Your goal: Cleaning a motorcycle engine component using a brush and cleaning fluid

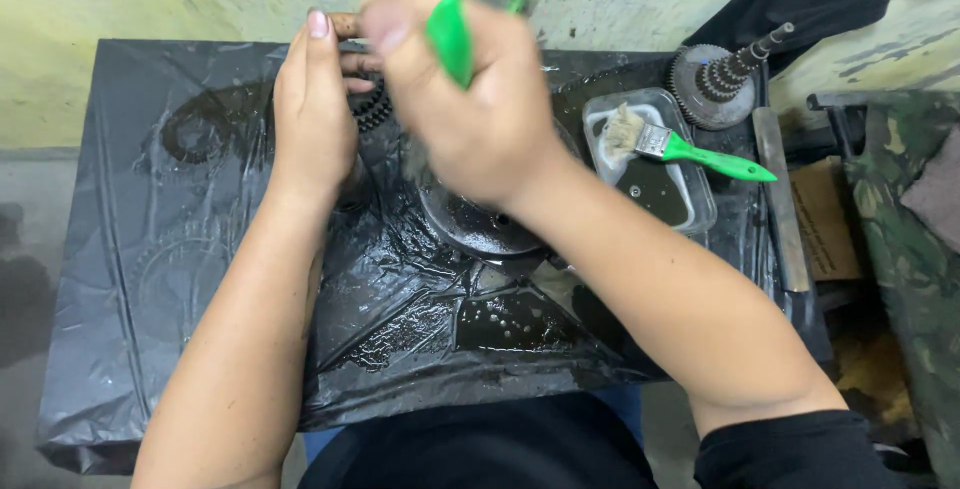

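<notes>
My right hand (470, 99) closed round green-handled brush (450, 37), blurred, working above dark round metal part (480, 224) at table middle. My left hand (315, 109) steadies oily toothed part (370, 104) beside it, fingers straight along it; whether grip closes on it, cannot tell. Black plastic sheet (200, 279) over table wet, pooled dark liquid near me. Judgement: cleaning mid-way, part still greasy. Second green brush (690, 149) rests in clear tray (700, 209) of dark liquid; gear shaft (725, 74) waits behind, apparently untouched.
</notes>
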